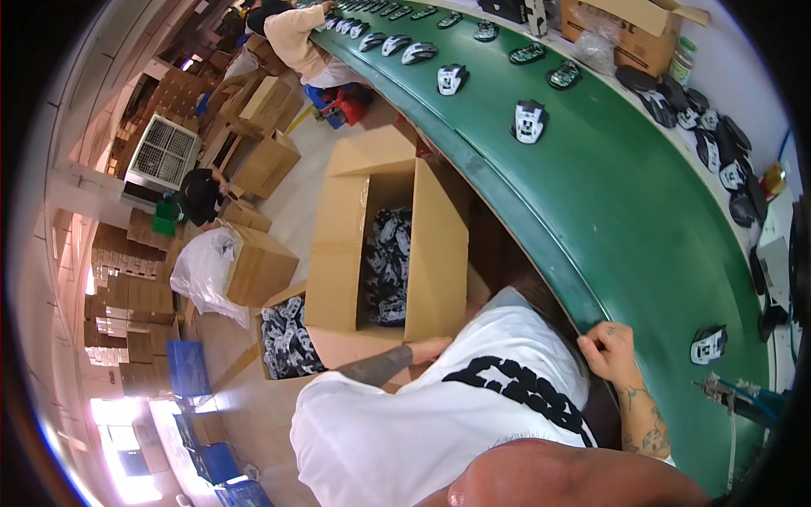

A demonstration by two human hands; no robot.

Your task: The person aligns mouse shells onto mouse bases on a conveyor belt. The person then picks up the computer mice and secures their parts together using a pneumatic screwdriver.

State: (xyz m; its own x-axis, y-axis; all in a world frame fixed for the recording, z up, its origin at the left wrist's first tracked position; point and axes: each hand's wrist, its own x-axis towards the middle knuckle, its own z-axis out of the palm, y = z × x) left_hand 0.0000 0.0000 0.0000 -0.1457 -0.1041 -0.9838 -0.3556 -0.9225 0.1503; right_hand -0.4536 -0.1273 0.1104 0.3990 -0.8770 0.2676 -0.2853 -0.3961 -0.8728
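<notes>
My right hand is closed, its curled fingers at the near edge of the green conveyor belt. My left hand hangs low beside the large open cardboard box; my shirt and leg hide its fingers. Inside that box lies a heap of black and grey mouse parts. On the belt, a part-built computer mouse lies to the right of my right hand. Farther up are another mouse and a white-and-black mouse, both apart from my hands.
Several mice and green circuit boards line the far belt. Black mouse shells crowd the ledge at right, near a wired tool. A smaller box of parts stands at left. One person sits by the belt; another bends over boxes.
</notes>
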